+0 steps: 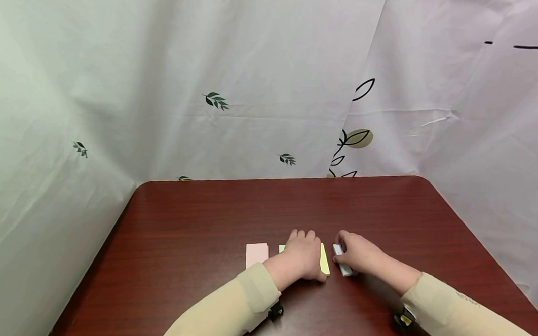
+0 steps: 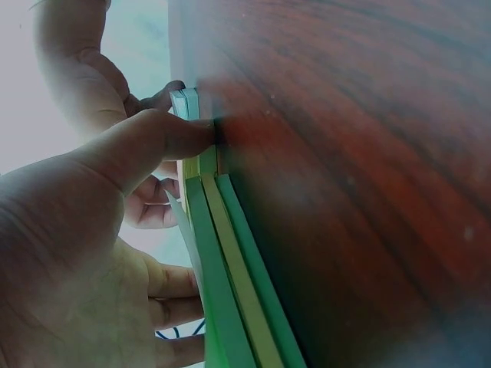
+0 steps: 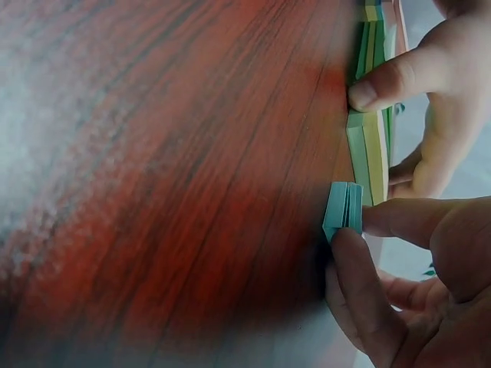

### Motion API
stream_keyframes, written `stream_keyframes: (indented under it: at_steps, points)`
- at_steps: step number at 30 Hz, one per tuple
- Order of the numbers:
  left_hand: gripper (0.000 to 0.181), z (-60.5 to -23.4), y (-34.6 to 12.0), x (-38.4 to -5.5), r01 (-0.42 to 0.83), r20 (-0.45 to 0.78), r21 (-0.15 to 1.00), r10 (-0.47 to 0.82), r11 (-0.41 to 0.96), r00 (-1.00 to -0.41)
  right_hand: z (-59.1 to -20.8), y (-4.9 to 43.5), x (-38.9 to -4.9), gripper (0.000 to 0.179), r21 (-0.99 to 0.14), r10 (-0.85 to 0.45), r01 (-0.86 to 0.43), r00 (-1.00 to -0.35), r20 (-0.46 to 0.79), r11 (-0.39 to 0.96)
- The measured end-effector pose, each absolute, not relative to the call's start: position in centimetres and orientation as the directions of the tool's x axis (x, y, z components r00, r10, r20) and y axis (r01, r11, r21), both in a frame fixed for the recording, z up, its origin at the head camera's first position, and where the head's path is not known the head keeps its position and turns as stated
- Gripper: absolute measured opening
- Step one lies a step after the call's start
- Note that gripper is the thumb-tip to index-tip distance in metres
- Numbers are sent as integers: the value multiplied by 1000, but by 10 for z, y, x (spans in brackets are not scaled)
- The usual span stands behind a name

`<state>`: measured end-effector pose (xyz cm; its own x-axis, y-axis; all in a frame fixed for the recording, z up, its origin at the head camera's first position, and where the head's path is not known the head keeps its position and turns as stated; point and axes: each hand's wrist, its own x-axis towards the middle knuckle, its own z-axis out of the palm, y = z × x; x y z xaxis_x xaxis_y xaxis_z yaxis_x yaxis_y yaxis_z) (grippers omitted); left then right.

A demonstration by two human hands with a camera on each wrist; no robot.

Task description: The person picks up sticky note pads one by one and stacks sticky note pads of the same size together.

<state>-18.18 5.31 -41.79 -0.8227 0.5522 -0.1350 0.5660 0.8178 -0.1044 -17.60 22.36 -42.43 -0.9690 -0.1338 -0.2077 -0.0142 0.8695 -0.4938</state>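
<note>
My left hand [image 1: 303, 257] lies over a yellow sticky-note stack [image 1: 325, 264], thumb at its near edge and fingertips at the far side. Part of a pale green stack [image 1: 281, 248] shows at that hand's left; the hand hides the rest. Layered green and yellow edges [image 2: 222, 261] appear in the left wrist view. To the right, my right hand [image 1: 361, 253] pinches a small light blue sticky-note stack [image 1: 345, 269] between thumb and fingers, close to the tabletop. The right wrist view shows the layers of this blue stack [image 3: 343, 207].
A pink sticky-note stack [image 1: 257, 254] lies left of the left hand, its near part behind the forearm. All sit on a dark red wooden table [image 1: 198, 217]. White patterned cloth [image 1: 265, 87] hangs around the table's back and sides.
</note>
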Motion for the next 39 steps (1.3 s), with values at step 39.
stream_keyframes:
  at_steps: [39]
  points:
    - [78,-415,52,-182,573,-154,-101,556,813,-817,-427,225,-164,17,71,-370,-364,-922,114,929]
